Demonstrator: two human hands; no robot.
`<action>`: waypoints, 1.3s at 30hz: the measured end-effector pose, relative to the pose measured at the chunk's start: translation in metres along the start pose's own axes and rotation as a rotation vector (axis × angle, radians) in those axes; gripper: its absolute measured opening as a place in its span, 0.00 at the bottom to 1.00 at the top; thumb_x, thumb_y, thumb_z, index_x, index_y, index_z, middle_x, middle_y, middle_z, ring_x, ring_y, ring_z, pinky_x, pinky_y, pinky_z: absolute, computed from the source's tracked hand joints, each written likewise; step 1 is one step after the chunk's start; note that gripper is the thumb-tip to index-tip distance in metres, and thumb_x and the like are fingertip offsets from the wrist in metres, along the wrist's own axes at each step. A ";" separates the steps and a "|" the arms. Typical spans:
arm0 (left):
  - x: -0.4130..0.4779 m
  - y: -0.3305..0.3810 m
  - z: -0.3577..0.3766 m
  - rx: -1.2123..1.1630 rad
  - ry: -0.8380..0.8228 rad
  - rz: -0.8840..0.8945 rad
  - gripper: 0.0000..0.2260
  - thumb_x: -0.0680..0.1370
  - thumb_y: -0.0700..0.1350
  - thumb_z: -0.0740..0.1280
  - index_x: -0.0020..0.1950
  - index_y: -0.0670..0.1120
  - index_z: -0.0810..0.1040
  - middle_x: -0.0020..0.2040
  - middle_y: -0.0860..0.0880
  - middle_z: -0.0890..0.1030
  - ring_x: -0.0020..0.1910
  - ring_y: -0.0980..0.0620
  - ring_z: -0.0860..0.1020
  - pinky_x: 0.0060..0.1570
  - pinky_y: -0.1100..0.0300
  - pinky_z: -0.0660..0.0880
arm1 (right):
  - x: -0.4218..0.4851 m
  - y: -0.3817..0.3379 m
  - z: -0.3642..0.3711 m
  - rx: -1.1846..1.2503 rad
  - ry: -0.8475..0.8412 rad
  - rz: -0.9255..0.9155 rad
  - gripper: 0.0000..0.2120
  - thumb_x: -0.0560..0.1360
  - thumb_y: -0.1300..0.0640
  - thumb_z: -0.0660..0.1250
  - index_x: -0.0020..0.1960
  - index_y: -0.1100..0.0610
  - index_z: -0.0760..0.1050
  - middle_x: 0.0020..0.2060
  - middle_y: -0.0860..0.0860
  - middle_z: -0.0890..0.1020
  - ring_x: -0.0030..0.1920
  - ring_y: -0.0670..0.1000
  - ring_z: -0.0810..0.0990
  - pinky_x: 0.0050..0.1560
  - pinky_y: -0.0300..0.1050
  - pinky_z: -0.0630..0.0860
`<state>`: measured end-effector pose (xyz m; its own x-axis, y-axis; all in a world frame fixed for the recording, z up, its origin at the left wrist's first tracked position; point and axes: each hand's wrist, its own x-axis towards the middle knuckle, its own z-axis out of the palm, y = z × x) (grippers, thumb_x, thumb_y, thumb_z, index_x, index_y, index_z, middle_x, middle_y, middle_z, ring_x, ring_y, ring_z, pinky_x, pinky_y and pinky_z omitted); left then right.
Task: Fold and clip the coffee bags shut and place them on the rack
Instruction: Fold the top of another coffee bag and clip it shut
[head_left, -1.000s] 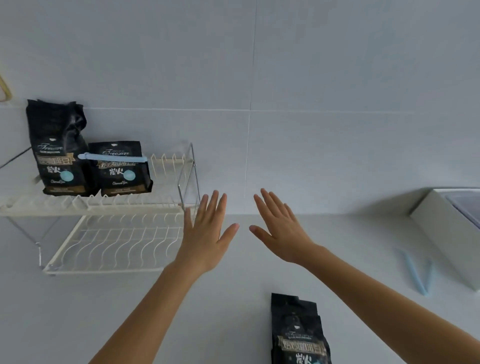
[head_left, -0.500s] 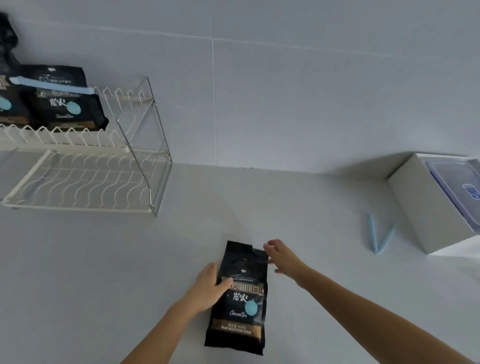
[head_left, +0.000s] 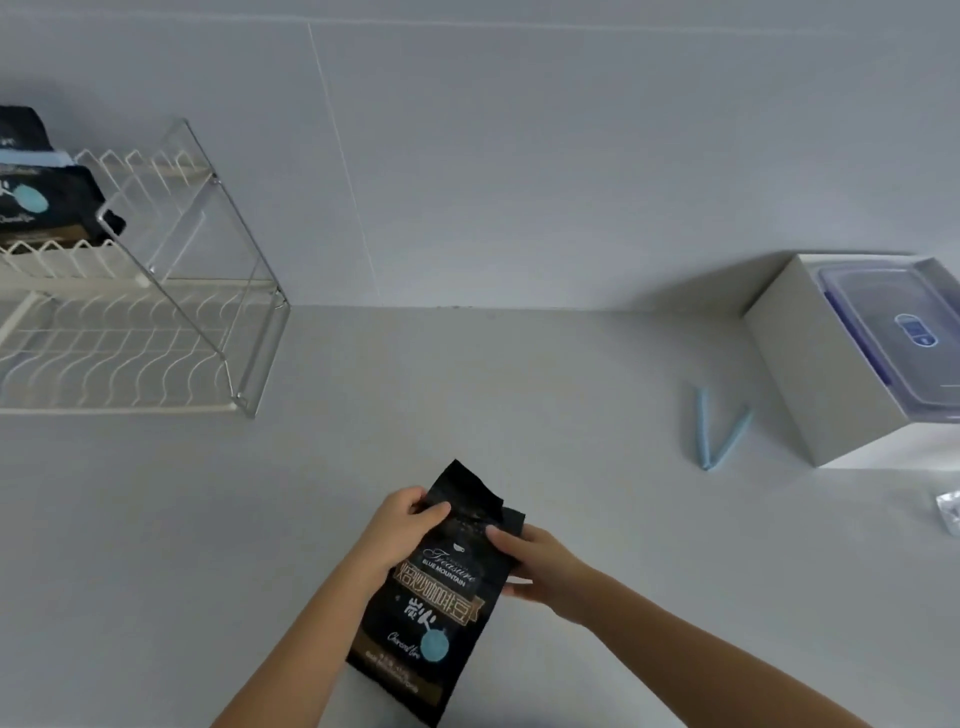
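A black coffee bag (head_left: 436, 597) with gold and blue print is lifted off the white counter at the bottom centre, its open top crumpled. My left hand (head_left: 402, 527) grips its upper left edge and my right hand (head_left: 535, 569) holds its right side. On the upper tier of the white wire rack (head_left: 156, 332) at the far left stands another black coffee bag (head_left: 47, 208) closed with a light blue clip (head_left: 39, 157). An open light blue clip (head_left: 719, 431) lies on the counter to the right.
A white box (head_left: 815, 374) holding a clear lidded container (head_left: 904, 332) stands at the right against the wall. A small silvery scrap (head_left: 950, 509) lies at the right edge. The grey tiled wall runs along the back.
Both hands came down from in front of the rack, took hold of the coffee bag and raised it off the counter. The view has swung right and down.
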<state>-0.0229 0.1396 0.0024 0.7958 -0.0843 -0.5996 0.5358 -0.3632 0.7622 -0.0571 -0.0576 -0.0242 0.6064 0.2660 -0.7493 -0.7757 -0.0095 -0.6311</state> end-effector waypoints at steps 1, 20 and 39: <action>0.001 0.006 0.008 0.003 0.018 0.024 0.05 0.76 0.46 0.67 0.45 0.45 0.78 0.43 0.44 0.84 0.41 0.47 0.83 0.42 0.54 0.79 | -0.004 0.000 -0.009 0.006 -0.022 -0.010 0.17 0.70 0.46 0.72 0.55 0.51 0.78 0.50 0.49 0.85 0.53 0.49 0.83 0.53 0.45 0.80; 0.027 0.128 0.105 -0.298 0.060 0.457 0.06 0.78 0.42 0.64 0.46 0.47 0.81 0.41 0.52 0.85 0.43 0.57 0.82 0.41 0.68 0.77 | -0.052 -0.106 -0.153 -0.633 0.410 -0.757 0.08 0.71 0.59 0.71 0.48 0.50 0.83 0.46 0.46 0.86 0.47 0.47 0.83 0.52 0.47 0.78; 0.051 0.107 0.128 -0.120 -0.071 0.318 0.11 0.71 0.43 0.73 0.53 0.49 0.79 0.48 0.55 0.83 0.47 0.62 0.81 0.39 0.72 0.75 | -0.036 -0.095 -0.163 -0.580 0.359 -0.646 0.12 0.67 0.55 0.75 0.45 0.41 0.77 0.43 0.38 0.80 0.45 0.39 0.79 0.43 0.31 0.77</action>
<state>0.0386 -0.0218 0.0223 0.9087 -0.2419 -0.3401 0.2973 -0.1969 0.9343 0.0230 -0.2235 0.0302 0.9816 0.0752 -0.1755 -0.1206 -0.4685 -0.8752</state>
